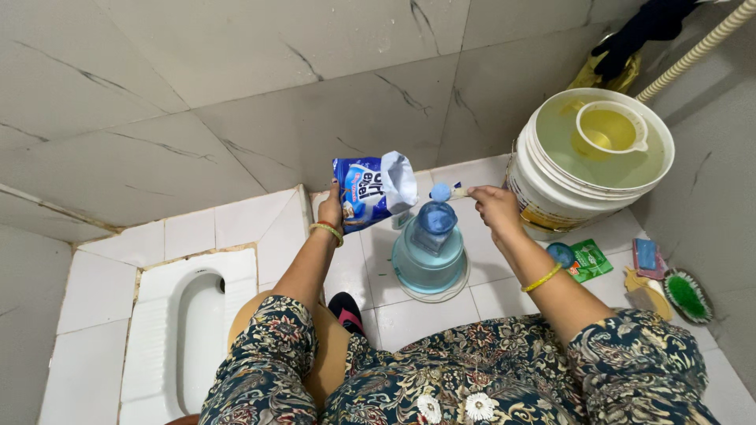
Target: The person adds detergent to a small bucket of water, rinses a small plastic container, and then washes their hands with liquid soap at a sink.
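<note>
Left hand [331, 211] gripping a blue-and-white detergent pouch [373, 189], top torn open, held up above the tiled floor [409, 319]. Right hand [496, 206] pinching a small scoop [443, 191] heaped with blue powder, right over a light blue plastic jug [430, 256]. White bucket [587, 161] of water just beside, yellow mug [608, 130] floating inside. Squat toilet [193, 330] off left.

**Detergent pouch and scoop over a blue container**

A blue and white detergent pouch [373, 189] stands upright, its top torn open. Just right of it, a small scoop [442, 191] heaped with blue powder sits above the pale blue container [428, 256] on the tiled floor.
</note>
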